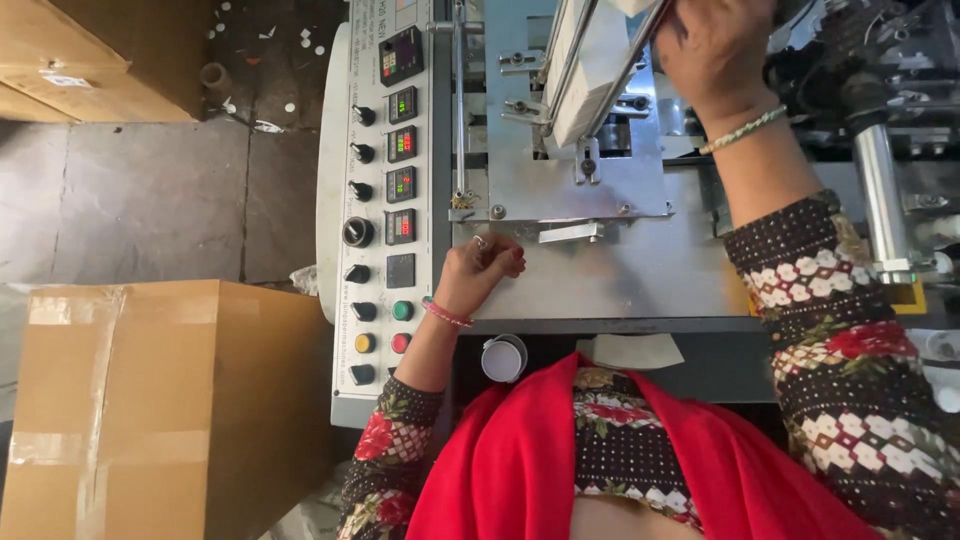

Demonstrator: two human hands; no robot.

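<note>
Paper (590,70) sits stacked in the chute under my right hand (715,45), whose grip I cannot tell. My left hand (483,268) rests fisted and empty on the machine plate (640,275), so I judge loading is midway.

a red shawl (520,460) lies over dark floral-patterned sleeves (850,340). the machine plate (640,270) is silver-grey, its control panel (385,200) pale with black knobs, green, yellow and red buttons. the cardboard box (160,400) is brown, the floor (150,190) grey.
</note>
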